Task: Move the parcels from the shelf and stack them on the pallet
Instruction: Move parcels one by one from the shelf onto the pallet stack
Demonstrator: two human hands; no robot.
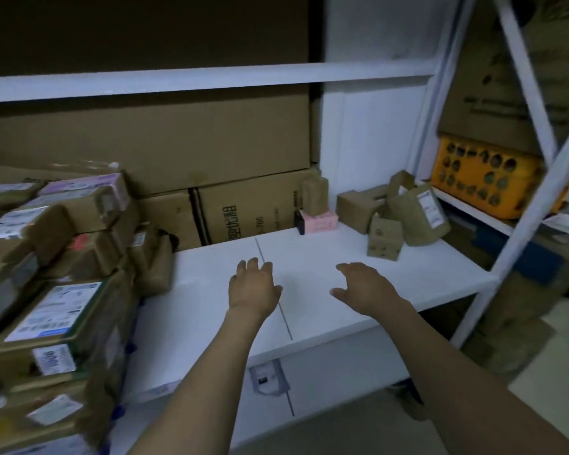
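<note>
My left hand point(253, 285) and my right hand point(363, 287) are stretched out over the white shelf board point(326, 267), fingers apart, holding nothing. Several small brown parcels lie at the back right of the shelf: a cube-shaped one point(385, 239) nearest my right hand, a larger labelled one point(418, 213) behind it, and another point(358, 205) against the wall. A pink box point(319, 221) with a brown parcel point(314, 190) on top stands at the back middle. A tall pile of labelled parcels point(56, 257) fills the left. No pallet is in view.
Large cardboard cartons point(211, 165) line the back of the shelf. A white upper shelf rail point(211, 78) runs overhead. At right stands another white rack with an orange crate point(483, 175) and more cartons. A white upright post point(506, 251) marks the shelf's right corner.
</note>
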